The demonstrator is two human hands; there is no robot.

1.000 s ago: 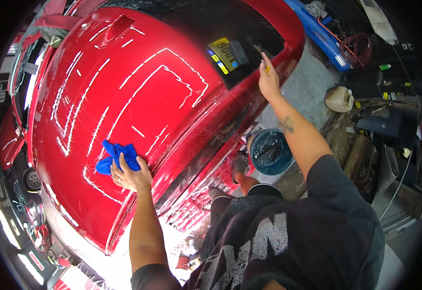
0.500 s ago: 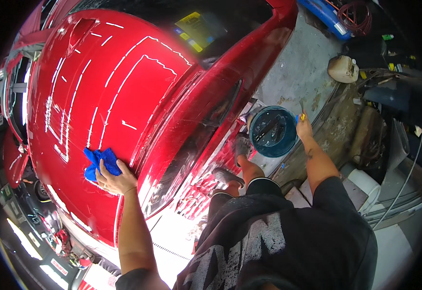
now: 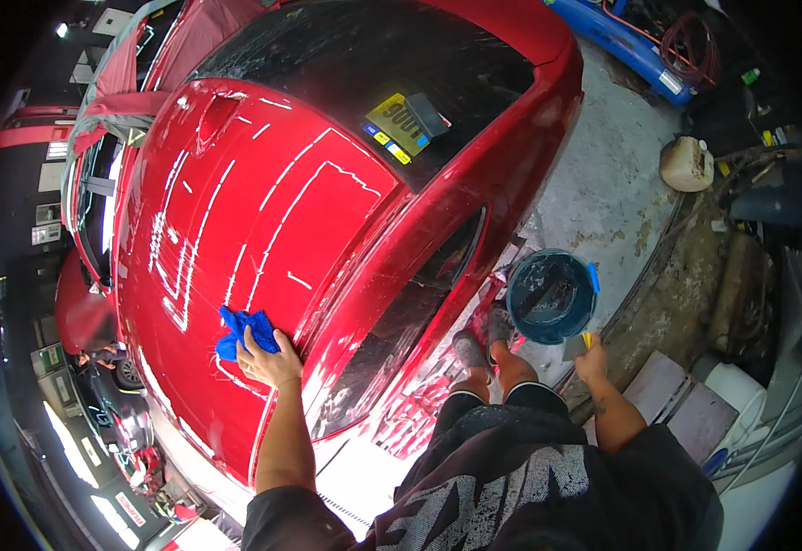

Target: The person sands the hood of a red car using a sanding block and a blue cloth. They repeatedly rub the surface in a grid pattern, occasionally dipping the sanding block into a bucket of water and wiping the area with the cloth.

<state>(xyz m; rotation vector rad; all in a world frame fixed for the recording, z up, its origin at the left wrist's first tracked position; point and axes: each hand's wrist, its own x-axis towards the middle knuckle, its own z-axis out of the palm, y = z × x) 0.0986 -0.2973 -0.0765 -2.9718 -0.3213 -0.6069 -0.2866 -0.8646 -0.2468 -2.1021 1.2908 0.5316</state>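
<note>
My left hand presses a crumpled blue cloth flat on the glossy roof of a red car, close to the roof's near edge above the side window. Down at my side, my right hand is closed around a small yellow tool whose tip sticks up from the fist. That hand hangs just below a dark blue bucket standing on the wet concrete floor beside my feet.
A yellow sticker sits on the car's dark windscreen. A blue hose reel and coiled red hose lie at the top right. A pale jug stands on the floor. Grey steps are by my right leg.
My right arm has come down from the windscreen edge to my side beside the bucket, still gripping the yellow tool. My left hand stays on the blue cloth on the roof.
</note>
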